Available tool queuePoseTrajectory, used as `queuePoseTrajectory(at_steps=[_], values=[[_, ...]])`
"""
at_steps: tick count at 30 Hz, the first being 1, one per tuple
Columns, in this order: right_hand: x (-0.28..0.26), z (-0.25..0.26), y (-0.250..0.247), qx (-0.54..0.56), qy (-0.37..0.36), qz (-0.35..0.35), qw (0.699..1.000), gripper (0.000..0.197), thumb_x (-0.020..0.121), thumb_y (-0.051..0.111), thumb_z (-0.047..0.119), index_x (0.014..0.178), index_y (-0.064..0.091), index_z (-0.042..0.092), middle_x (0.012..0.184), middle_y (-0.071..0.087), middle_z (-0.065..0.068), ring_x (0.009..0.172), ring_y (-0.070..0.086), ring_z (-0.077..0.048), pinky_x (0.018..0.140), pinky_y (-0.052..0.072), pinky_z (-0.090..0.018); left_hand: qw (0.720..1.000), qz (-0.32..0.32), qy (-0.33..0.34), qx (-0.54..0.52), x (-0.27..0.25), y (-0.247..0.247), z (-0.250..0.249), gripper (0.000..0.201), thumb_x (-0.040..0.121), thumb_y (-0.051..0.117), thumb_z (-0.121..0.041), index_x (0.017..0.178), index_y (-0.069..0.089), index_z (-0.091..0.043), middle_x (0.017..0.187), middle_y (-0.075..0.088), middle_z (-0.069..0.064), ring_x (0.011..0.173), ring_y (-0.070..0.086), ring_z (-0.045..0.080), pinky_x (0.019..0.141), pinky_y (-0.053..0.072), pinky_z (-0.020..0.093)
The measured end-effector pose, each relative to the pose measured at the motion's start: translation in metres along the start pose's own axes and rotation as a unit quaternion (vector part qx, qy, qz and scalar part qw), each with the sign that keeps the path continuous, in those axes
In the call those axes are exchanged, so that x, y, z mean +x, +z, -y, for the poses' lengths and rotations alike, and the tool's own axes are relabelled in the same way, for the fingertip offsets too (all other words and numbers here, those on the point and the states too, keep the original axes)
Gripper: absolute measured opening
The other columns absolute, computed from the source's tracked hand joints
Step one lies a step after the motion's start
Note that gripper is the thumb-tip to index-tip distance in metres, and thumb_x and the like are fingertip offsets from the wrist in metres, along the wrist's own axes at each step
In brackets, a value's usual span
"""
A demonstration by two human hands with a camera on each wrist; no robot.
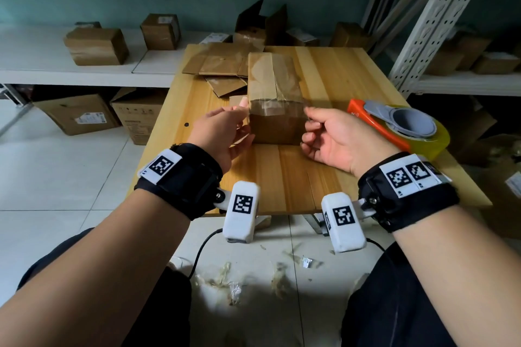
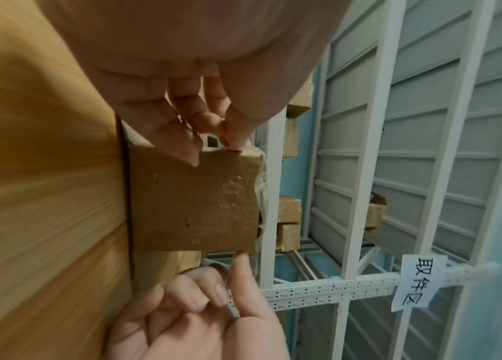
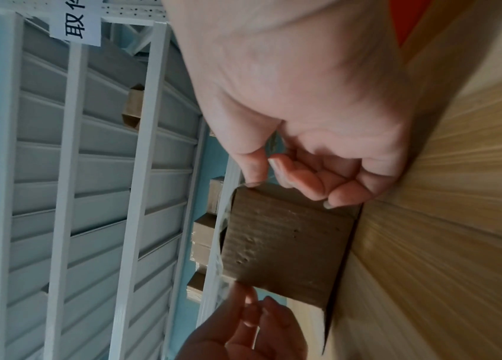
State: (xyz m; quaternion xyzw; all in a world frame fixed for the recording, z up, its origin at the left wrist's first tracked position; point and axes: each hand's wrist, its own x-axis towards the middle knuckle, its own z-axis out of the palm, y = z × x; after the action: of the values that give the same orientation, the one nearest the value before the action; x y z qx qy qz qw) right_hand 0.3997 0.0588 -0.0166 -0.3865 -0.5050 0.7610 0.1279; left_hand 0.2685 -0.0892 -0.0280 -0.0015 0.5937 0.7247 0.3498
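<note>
The left hand (image 1: 222, 132) is pinching the tape strip (image 1: 277, 106) at the left top edge of the box (image 1: 275, 128), the right hand (image 1: 335, 138) pinching it at the right edge (the desk (image 1: 282, 177) is lying open before the box).

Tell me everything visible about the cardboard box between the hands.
The cardboard box is brown, corrugated and closed, its near face dented. It stands flat on the wooden table, long side running away from the person. Clear tape runs along its top and folds over the near upper edge. The left hand and the right hand each pinch that tape at a near upper corner. Flattened cartons lie behind it.
</note>
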Motion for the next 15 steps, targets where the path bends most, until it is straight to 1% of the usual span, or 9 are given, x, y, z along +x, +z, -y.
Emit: queuePoseTrajectory(at_steps=[4, 5, 7, 9, 10, 11, 12, 13, 15], values=[[0.0010, -0.0010, -0.0047, 0.028, 0.019, 0.014, 0.999, 0.020, 0.108, 0.055, 0.028, 0.089, 0.053, 0.025, 0.062, 0.041, 0.010, 0.056, 0.044, -0.009, 0.068, 0.043, -0.028, 0.999, 0.009, 0.037, 0.021, -0.0051, 0.0008, 0.0028, 0.012, 0.100, 0.070, -0.019, 0.110, 0.063, -0.016, 0.093, 0.064, 0.000, 0.084, 0.064, 0.015, 0.063, 0.061, 0.024], [0.0009, -0.0009, -0.0049, 0.036, 0.026, 0.017, 0.999, 0.019, 0.108, 0.056, 0.028, 0.089, 0.055, 0.024, 0.063, 0.044, 0.009, 0.057, 0.046, -0.009, 0.068, 0.044, -0.028, 0.999, 0.010, 0.042, 0.025, -0.0058, 0.0010, 0.0032, 0.013, 0.100, 0.071, -0.021, 0.110, 0.065, -0.016, 0.094, 0.065, 0.000, 0.085, 0.064, 0.014, 0.065, 0.061, 0.024], [0.0005, -0.0012, -0.0031, 0.040, 0.034, 0.016, 0.999, 0.018, 0.106, 0.058, 0.028, 0.090, 0.059, 0.023, 0.068, 0.053, 0.006, 0.063, 0.052, -0.012, 0.070, 0.047, -0.030, 0.998, 0.010, 0.050, 0.024, -0.0066, 0.0017, 0.0038, 0.022, 0.099, 0.074, -0.027, 0.117, 0.070, -0.016, 0.100, 0.067, 0.002, 0.087, 0.064, 0.015, 0.068, 0.060, 0.026], [0.0005, -0.0013, 0.0001, 0.042, 0.028, 0.005, 0.999, 0.014, 0.105, 0.061, 0.026, 0.093, 0.064, 0.020, 0.076, 0.061, 0.001, 0.074, 0.057, -0.015, 0.075, 0.051, -0.032, 0.998, 0.009, 0.054, 0.022, -0.0080, 0.0034, 0.0038, 0.024, 0.098, 0.074, -0.032, 0.120, 0.075, -0.023, 0.106, 0.069, 0.005, 0.090, 0.062, 0.016, 0.076, 0.060, 0.030], [0.0008, -0.0017, 0.0014, 0.048, 0.025, 0.002, 0.999, 0.012, 0.105, 0.061, 0.025, 0.094, 0.066, 0.019, 0.079, 0.064, 0.000, 0.078, 0.058, -0.016, 0.078, 0.052, -0.033, 0.998, 0.011, 0.051, 0.021, -0.0087, 0.0041, 0.0040, 0.024, 0.099, 0.073, -0.034, 0.121, 0.075, -0.025, 0.109, 0.071, 0.006, 0.094, 0.063, 0.016, 0.082, 0.061, 0.032], [0.0011, -0.0017, 0.0023, 0.058, 0.025, 0.003, 0.998, 0.012, 0.104, 0.062, 0.023, 0.094, 0.067, 0.019, 0.082, 0.065, -0.001, 0.081, 0.059, -0.017, 0.080, 0.053, -0.034, 0.999, 0.013, 0.046, 0.018, -0.0085, 0.0049, 0.0045, 0.025, 0.100, 0.072, -0.034, 0.123, 0.075, -0.024, 0.117, 0.073, 0.007, 0.102, 0.065, 0.017, 0.088, 0.061, 0.034], [0.0014, -0.0018, 0.0028, 0.072, 0.028, 0.007, 0.997, 0.012, 0.104, 0.062, 0.021, 0.094, 0.067, 0.018, 0.083, 0.065, -0.002, 0.083, 0.058, -0.018, 0.082, 0.053, -0.034, 0.999, 0.014, 0.040, 0.013, -0.0079, 0.0055, 0.0054, 0.026, 0.100, 0.070, -0.034, 0.124, 0.074, -0.024, 0.122, 0.074, 0.005, 0.111, 0.066, 0.018, 0.091, 0.062, 0.036], [0.0019, -0.0017, 0.0032, 0.087, 0.036, 0.014, 0.995, 0.013, 0.104, 0.062, 0.020, 0.093, 0.067, 0.017, 0.084, 0.064, -0.002, 0.083, 0.058, -0.018, 0.082, 0.052, -0.035, 0.999, 0.017, 0.032, 0.010, -0.0079, 0.0061, 0.0055, 0.027, 0.102, 0.069, -0.034, 0.126, 0.073, -0.024, 0.124, 0.074, 0.003, 0.116, 0.066, 0.020, 0.091, 0.062, 0.037], [0.0028, -0.0017, 0.0032, 0.108, 0.052, 0.026, 0.992, 0.013, 0.103, 0.061, 0.018, 0.092, 0.066, 0.016, 0.085, 0.061, -0.002, 0.082, 0.056, -0.017, 0.079, 0.053, -0.034, 0.999, 0.030, 0.017, 0.010, -0.0078, 0.0074, 0.0050, 0.027, 0.105, 0.062, -0.035, 0.129, 0.070, -0.024, 0.124, 0.074, 0.000, 0.119, 0.066, 0.020, 0.087, 0.061, 0.034]])
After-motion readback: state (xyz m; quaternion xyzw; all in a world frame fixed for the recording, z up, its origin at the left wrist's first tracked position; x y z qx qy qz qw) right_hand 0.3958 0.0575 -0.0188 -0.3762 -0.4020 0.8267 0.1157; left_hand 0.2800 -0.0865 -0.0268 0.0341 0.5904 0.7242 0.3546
